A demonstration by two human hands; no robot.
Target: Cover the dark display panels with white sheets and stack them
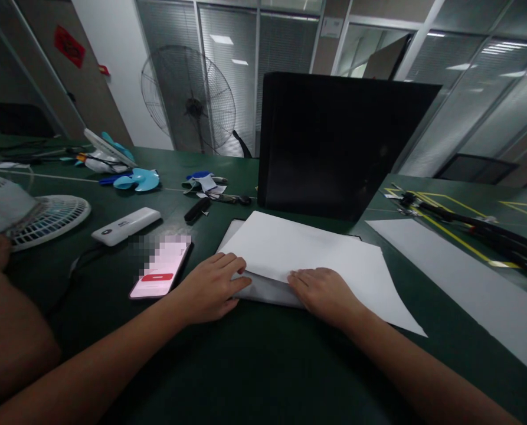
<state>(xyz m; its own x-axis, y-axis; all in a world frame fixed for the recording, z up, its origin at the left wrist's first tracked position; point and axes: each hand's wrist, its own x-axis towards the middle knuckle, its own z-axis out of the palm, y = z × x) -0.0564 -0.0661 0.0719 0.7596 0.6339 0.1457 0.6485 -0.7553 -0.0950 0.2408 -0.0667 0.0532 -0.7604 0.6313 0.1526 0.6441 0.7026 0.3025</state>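
A stack of white paper sheets (316, 254) lies on the dark green table (245, 366), the top sheet skewed over the ones below. My left hand (210, 289) rests flat on the stack's near left corner, fingers stretched toward the paper's edge. My right hand (323, 292) lies flat on the near edge of the top sheet, fingers pressed down on it. Neither hand grips anything.
A lit phone (161, 274) lies left of my left hand. Behind it are a white power bank (125, 226), a small white fan (46, 218) and blue fan parts (139, 179). A black board (338, 144) stands behind the paper. Another white sheet (458, 283) lies right. Another person's arm (6, 330) is at the left edge.
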